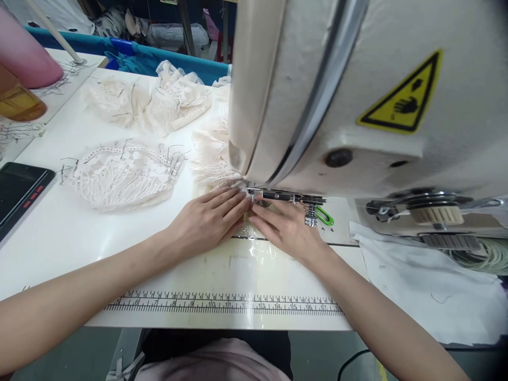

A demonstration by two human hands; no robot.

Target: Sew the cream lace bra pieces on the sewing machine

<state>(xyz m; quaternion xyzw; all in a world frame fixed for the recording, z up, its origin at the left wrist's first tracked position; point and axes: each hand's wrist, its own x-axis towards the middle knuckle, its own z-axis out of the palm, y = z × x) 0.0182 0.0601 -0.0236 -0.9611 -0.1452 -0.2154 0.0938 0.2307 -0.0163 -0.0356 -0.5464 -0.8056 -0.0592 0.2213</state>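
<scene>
The sewing machine (309, 111) is finished in off-white. Its warning label (400, 98) is coloured yellow and bordered in black (the hand symbol is likewise printed in black). Beside the machine, to its left, the gathered fabric (214, 156) is coloured cream. Farther left of the machine, a white lace piece (127, 177) is patterned with openwork and edged with a row of small holes. In front of the machine, the white tabletop (35, 254) is marked with a black ruler scale (226, 304). Under the machine, a clip (326, 216) is coloured bright green.
</scene>
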